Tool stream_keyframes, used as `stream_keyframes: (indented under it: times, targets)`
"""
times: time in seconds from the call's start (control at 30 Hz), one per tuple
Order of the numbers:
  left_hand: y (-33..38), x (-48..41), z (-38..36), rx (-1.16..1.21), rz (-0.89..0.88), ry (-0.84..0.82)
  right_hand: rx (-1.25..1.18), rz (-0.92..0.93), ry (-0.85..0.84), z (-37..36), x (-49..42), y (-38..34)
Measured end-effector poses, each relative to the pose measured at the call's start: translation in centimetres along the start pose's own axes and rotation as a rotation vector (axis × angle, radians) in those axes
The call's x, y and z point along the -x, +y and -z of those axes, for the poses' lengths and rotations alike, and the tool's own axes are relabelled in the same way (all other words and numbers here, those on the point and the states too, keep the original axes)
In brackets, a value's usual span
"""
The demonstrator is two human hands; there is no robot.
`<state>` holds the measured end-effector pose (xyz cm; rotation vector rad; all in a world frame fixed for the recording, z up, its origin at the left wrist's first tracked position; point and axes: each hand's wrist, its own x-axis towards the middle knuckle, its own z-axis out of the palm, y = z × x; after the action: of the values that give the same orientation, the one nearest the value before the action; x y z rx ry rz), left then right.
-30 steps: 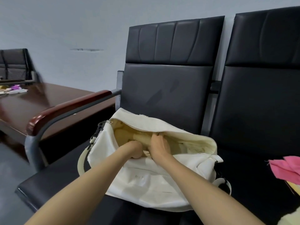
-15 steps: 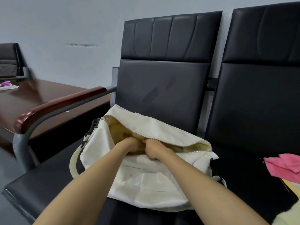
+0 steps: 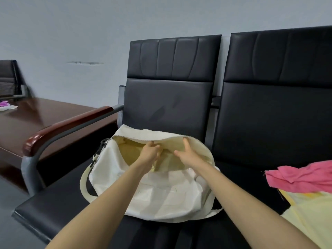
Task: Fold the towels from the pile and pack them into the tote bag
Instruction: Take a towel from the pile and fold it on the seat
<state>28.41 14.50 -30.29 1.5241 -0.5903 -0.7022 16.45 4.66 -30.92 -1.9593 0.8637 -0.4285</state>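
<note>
Nearest the camera, two bare forearms reach out over the black seat (image 3: 53,212), and lying on it is the cream bag (image 3: 161,194), slumped on its side with a strap (image 3: 84,184) looping off its left end. There is a faint mark on the front panel, too small to read, and no brand to call.

At the bag's mouth, the left grip (image 3: 150,152) has its fingers curled at the upper zip edge (image 3: 133,137) and looks to be pinching it up. The right grip (image 3: 189,155) is released, fingers spread and thumb raised against the inside of the flap. The inside shows yellowish cloth, but lining or packed towel, nobody can tell from here.

To the right, on the neighbouring seat, sits the pile: a pink towel (image 3: 301,177) crumpled on top of a pale yellow towel (image 3: 309,212), both unfolded and well apart from the bag. They should be light, limp and easy to grip, and nothing there can break. They are best taken by two corners so the cloth hangs flat. The bag is just as floppy, so its mouth wants holding open.

Beyond are the padded chair backs (image 3: 168,105), a wooden armrest (image 3: 68,126) on the left, a brown bench (image 3: 36,119) further off, and the pale wall.
</note>
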Motion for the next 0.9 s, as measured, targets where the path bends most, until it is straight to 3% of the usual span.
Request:
stream_keyframes:
  times: [0.1, 0.2, 0.3, 0.4, 0.53, 0.7, 0.8, 0.9]
  targets:
    - [1.6, -2.6, 0.1, -0.361, -0.228, 0.115, 0.257, 0.2, 0.102, 3.2, -2.8, -1.1]
    - [1.4, -4.2, -0.2, -1.0, -0.413, 0.237, 0.591, 0.206, 0.085, 4.0, -5.3, -0.8]
    - [-0.7, -5.1, -0.5, -1.316, -0.325, 0.125, 0.7, 0.177, 0.06, 3.0, -6.1, 0.0]
    - [-3.0, -5.2, -0.4, -1.318, -0.158, -0.06, 0.547, 0.152, 0.005, 2.9, -5.4, -0.1]
    - [-4.1, -3.1, -1.6, -1.221, -0.21, -0.206, 0.402, 0.195, -0.039, 3.8, -2.5, -0.6]
    - [-5.5, 3.1, -4.7, -1.094, -0.332, -0.227, 0.641, 0.376, 0.085, 4.7, 0.0, 0.0]
    - [-7.4, 5.6, -6.0, -1.304, -0.332, -0.378, 0.862, 0.259, 0.001, 5.6, 0.1, 0.4]
    - [-7.3, 5.6, -5.9, -1.241, -0.159, -0.443, 0.914, 0.189, -0.066, 6.1, -0.4, 0.6]
